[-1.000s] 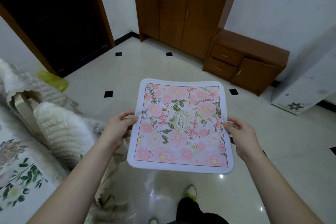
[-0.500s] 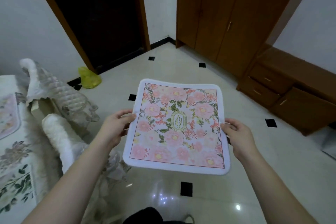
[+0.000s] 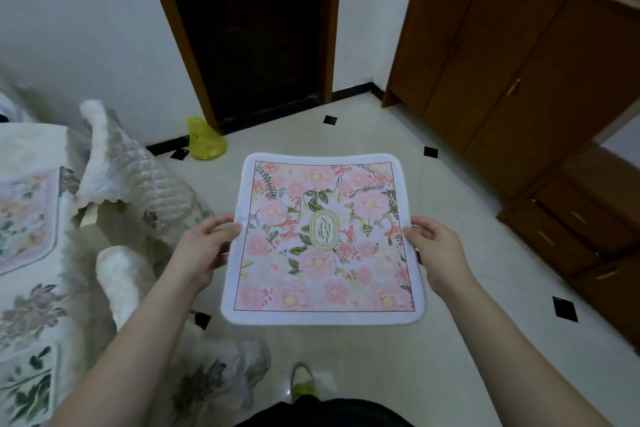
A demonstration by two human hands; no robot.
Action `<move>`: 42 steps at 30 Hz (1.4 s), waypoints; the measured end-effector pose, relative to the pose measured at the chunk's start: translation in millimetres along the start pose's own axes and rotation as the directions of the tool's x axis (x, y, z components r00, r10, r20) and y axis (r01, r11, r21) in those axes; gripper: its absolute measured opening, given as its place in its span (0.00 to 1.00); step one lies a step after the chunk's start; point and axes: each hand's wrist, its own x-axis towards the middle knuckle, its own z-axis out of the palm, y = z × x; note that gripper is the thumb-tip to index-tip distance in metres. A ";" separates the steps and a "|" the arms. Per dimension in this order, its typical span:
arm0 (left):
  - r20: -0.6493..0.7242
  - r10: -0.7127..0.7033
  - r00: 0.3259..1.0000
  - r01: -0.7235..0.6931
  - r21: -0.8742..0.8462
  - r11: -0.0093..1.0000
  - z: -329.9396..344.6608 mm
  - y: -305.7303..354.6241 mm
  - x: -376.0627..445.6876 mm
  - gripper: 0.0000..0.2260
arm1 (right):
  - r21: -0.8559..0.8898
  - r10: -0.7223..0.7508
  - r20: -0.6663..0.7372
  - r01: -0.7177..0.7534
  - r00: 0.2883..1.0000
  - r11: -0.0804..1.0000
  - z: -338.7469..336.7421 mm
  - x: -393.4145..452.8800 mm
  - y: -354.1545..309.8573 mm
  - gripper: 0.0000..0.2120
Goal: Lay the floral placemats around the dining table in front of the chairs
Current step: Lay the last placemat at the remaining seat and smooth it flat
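You pinch the floral placemat point(image 3: 322, 239) with left hand point(image 3: 204, 246) and right hand point(image 3: 438, 250); a covered chair point(image 3: 138, 184) stands left, between you and the table point(image 3: 27, 218).

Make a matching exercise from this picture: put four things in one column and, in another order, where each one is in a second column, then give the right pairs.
Things:
1. floral placemat
2. yellow bag
3. wooden cabinet
4. second placemat

Places:
A. on the floor beside the dark doorway
B. lying on the covered table at the left
C. held in the air between the left hand and right hand
D. against the wall at the right

Pairs: 1-C, 2-A, 3-D, 4-B
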 end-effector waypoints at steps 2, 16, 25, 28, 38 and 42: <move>-0.018 0.006 1.000 -0.007 -0.016 1.000 -7.3 13.6 19.0 0.09 | -0.010 -0.014 0.009 0.015 1.000 1.000 20.7 17.9 -14.8 0.07; -0.157 -0.006 0.988 -0.006 -0.079 0.997 -23.4 74.9 123.2 0.13 | -0.068 -0.006 0.163 0.017 0.987 0.998 123.5 167.8 -67.0 0.08; -0.303 -0.013 0.953 -0.010 -0.074 0.997 -21.7 120.6 209.5 0.12 | -0.087 -0.006 0.332 0.037 0.943 0.996 194.4 310.1 -103.3 0.08; -0.368 0.004 0.930 -0.040 -0.090 0.995 -24.5 137.4 227.6 0.10 | -0.101 -0.012 0.411 0.058 0.912 0.993 220.0 344.4 -123.9 0.07; -0.533 -0.001 0.846 -0.103 -0.164 0.981 -65.7 168.6 273.2 0.05 | -0.120 -0.051 0.575 0.146 0.816 0.982 334.0 403.9 -178.4 0.07; -0.558 0.029 0.830 -0.165 -0.196 0.967 -97.3 179.5 304.3 0.05 | -0.123 -0.069 0.597 0.176 0.799 0.977 388.9 422.4 -192.1 0.06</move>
